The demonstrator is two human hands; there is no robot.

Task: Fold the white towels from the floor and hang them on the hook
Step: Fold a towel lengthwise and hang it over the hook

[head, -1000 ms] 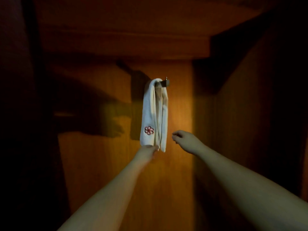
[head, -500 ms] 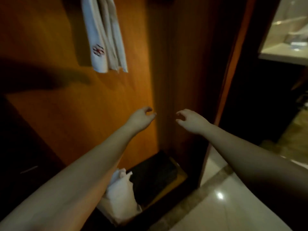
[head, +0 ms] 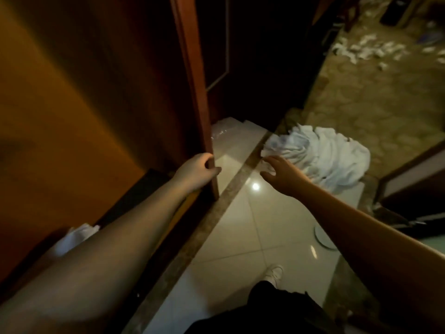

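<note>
Towel pile (head: 322, 157) on floor (head: 252, 227), right of wooden panel edge (head: 192, 80)

Heap of white towels (head: 322, 160), crumpled, on floor at centre right of frame. Right hand (head: 283, 173), fingers spread, just before heap; left hand (head: 197, 173) loosely curled at wooden door edge (head: 192, 80).
</note>
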